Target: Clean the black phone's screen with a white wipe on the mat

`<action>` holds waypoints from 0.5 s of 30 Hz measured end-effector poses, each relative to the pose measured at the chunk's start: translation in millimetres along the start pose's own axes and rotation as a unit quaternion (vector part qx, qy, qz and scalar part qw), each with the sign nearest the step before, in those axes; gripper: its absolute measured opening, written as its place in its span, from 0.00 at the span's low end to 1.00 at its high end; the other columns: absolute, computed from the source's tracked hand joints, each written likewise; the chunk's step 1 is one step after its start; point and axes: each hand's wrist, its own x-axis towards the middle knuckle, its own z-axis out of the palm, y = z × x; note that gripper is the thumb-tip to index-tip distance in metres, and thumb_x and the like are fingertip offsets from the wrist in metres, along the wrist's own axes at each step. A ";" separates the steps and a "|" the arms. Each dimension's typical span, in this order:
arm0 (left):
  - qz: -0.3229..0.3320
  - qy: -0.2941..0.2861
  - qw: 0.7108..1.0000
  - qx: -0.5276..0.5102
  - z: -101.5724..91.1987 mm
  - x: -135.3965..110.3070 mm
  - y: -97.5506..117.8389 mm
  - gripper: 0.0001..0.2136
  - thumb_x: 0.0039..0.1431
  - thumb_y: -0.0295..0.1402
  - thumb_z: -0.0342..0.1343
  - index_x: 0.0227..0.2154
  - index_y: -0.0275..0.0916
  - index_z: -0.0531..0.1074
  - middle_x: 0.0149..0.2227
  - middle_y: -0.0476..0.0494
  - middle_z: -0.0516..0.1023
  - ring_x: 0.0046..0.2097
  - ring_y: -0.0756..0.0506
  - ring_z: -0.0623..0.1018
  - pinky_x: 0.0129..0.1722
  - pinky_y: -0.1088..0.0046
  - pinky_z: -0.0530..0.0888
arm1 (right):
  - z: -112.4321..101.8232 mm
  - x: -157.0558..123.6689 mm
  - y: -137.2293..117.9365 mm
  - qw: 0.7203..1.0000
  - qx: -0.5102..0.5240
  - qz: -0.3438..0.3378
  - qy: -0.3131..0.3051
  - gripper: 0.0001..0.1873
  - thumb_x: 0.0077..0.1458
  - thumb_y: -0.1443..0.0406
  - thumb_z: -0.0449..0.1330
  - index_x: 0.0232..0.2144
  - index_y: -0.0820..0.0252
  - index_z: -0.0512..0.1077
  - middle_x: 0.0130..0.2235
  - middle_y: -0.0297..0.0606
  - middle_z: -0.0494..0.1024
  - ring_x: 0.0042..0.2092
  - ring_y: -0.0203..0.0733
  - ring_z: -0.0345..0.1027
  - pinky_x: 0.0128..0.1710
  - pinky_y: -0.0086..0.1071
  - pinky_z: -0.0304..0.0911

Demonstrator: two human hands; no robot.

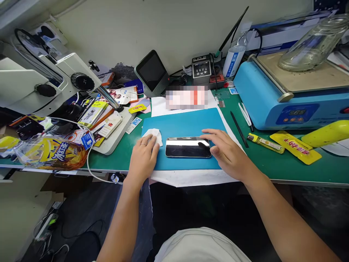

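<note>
A black smartphone [187,147] lies screen-up on a blue work mat [182,125]. My right hand [225,151] rests at the phone's right end, fingers spread over its edge and touching the glass. My left hand [143,156], a ring on one finger, presses down on a crumpled white wipe [155,135] just left of the phone. White paper sheets [191,177] stick out from under the mat at the bench's front edge.
A white microscope [46,78] and a pile of packets crowd the left. A blue heating machine [283,94] with a glass jar [313,43] stands right. Black tool [239,128], white tweezers [245,114], yellow packets [296,146], a soldering station [201,69] and small screen [152,72] sit behind.
</note>
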 end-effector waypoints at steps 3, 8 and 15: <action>-0.006 0.053 0.998 -0.043 3.8 2.7 -12.7 0.14 0.72 0.35 0.52 0.50 0.40 0.80 0.54 0.39 0.80 0.55 0.35 0.76 0.54 0.56 0.75 | -0.1 0.2 0.2 1.000 -0.002 -0.006 -0.002 0.40 0.66 0.38 0.39 0.60 0.54 0.73 0.63 0.50 0.73 0.65 0.59 0.66 0.61 0.53 0.66; -0.014 0.113 0.990 -0.088 1.8 5.0 -11.3 0.09 0.69 0.31 0.55 0.39 0.41 0.81 0.41 0.42 0.83 0.45 0.39 0.79 0.45 0.62 0.77 | 0.5 0.7 0.1 1.000 -0.005 -0.009 0.001 0.40 0.66 0.38 0.39 0.60 0.55 0.73 0.63 0.50 0.73 0.65 0.58 0.66 0.62 0.52 0.66; 0.141 0.035 0.980 -0.138 2.1 -8.8 21.7 0.12 0.74 0.35 0.51 0.53 0.41 0.77 0.57 0.39 0.80 0.61 0.39 0.77 0.62 0.57 0.74 | -0.3 -0.1 -1.0 1.000 -0.002 -0.004 0.004 0.40 0.66 0.38 0.39 0.59 0.54 0.74 0.63 0.50 0.73 0.65 0.59 0.66 0.62 0.53 0.65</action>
